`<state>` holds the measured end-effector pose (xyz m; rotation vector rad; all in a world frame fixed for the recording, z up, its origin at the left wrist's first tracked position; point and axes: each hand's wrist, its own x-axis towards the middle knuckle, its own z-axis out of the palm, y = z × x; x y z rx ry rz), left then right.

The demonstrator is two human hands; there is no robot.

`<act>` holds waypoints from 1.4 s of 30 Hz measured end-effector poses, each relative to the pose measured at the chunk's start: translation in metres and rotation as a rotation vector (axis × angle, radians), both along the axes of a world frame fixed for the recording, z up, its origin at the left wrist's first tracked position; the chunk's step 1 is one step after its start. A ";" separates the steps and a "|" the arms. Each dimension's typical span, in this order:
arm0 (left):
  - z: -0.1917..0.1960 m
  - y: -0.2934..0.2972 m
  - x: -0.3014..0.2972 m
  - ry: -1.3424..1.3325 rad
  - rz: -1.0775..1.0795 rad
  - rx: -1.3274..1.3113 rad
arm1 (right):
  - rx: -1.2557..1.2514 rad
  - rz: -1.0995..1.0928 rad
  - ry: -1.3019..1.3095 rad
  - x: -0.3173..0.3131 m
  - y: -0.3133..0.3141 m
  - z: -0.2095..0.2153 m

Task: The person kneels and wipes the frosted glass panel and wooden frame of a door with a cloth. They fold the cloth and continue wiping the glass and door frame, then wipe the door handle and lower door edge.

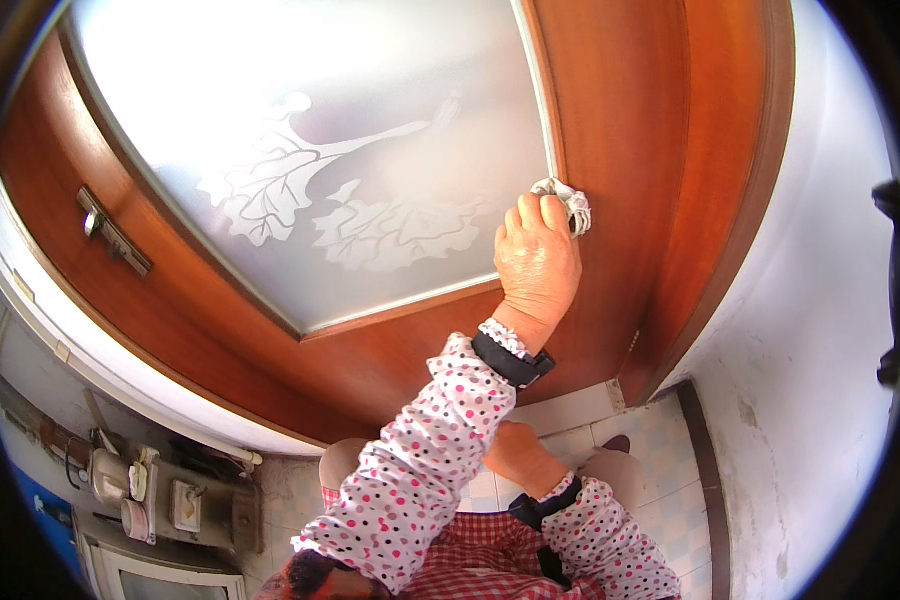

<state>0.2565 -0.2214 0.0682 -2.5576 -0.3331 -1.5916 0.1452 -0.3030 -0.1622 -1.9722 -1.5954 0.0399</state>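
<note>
- Wiping of the wooden door (620, 120) is judged to be under way, since a crumpled pale cloth (580, 210) is held up to it, right of centre in the frame, beside the right edge of the frosted glass pane (370, 80).
- What has been wiped and what is left cannot be told; no boundary between cleaned and uncleaned wood is shown.
- The cloth is clasped by the left hand (538, 258); it is bunched beneath the curled fingers, with folds exposed above and to the right of the grip.
- The right hand (523, 455), lower centre, is partly covered by the left sleeve (410, 490); its fingers are hidden, so its grip cannot be told.
</note>
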 end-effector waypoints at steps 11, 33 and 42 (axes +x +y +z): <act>-0.009 0.065 -0.080 -0.200 0.014 -0.128 | -0.118 -0.032 0.052 0.003 0.002 0.009; -0.046 0.197 -0.242 -0.204 0.631 -0.209 | -0.230 0.023 0.069 -0.001 0.005 0.008; -0.045 0.139 -0.168 -0.227 0.369 -0.209 | -0.217 0.022 0.105 -0.002 -0.002 0.032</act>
